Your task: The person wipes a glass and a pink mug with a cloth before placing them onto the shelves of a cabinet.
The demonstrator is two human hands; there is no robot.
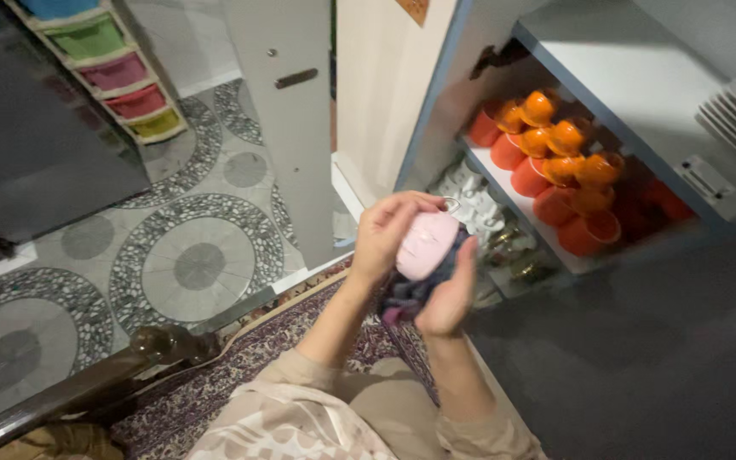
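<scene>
Head view: left hand wrapped over top of pink rounded object, fingers curled around its upper edge, gripping. Right hand just below and beside it, fingers held together against dark cloth (purple-grey, bunched beneath pink object); how firmly it grips, cannot tell. Pink object sits between both hands, in front of open cabinet. Orange cups stacked on cabinet shelf behind. White ware on lower shelf. Patterned rug underneath, pebble-circle floor to left.
</scene>
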